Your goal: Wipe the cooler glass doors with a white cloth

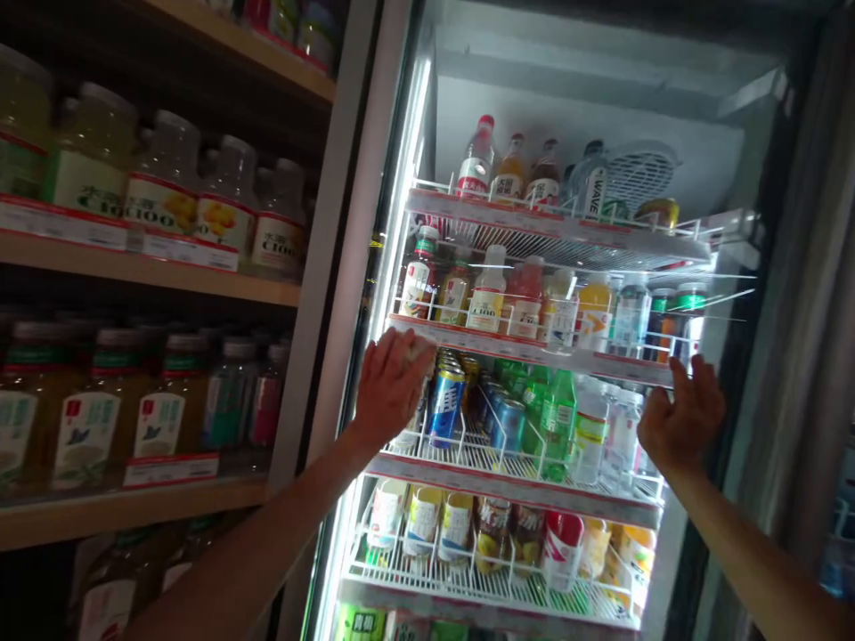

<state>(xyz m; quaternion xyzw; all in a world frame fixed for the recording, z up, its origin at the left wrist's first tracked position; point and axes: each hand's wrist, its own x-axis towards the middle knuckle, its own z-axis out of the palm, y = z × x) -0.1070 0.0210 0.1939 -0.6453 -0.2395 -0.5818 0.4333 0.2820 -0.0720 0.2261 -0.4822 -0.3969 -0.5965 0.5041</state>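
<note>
A: Left hand (pixel 389 387): how is it entered?
B: One, at the left end of the cooler's second shelf (pixel 494 338), its grip bent around a pale wad (pixel 420 351), perhaps cloth. The wad sits under the fingers, apparently so that it lies between hand and shelf edge.

A: Right hand (pixel 681 418)?
B: One, near that shelf's right end, fingers loosely bent. Nothing shows in its grip; whether it clasps the shelf, I can't make out.

A: Stock on the second shelf?
B: Front bottles, nine, by my count; first at left, a green-capped bottle (pixel 417 283). A wire rail (pixel 434 307) runs before them, probably to stop them tipping out.

A: Above?
B: Standing bottles in front, four, including one red-capped bottle (pixel 476 167); toward the right, one yellow can (pixel 658 212), lying, it seems.

A: Below?
B: Blue cans, at least two at the front: one blue can (pixel 445 405) at left, another nearer the middle. Green bottles, several, ranked front to far; the rear ones are too hidden to count.

A: And the wooden rack (pixel 153 271), left?
B: Upper full row, five front juice bottles (pixel 223 209); lower row, five. Labels face outward, presumably for reading.
</note>
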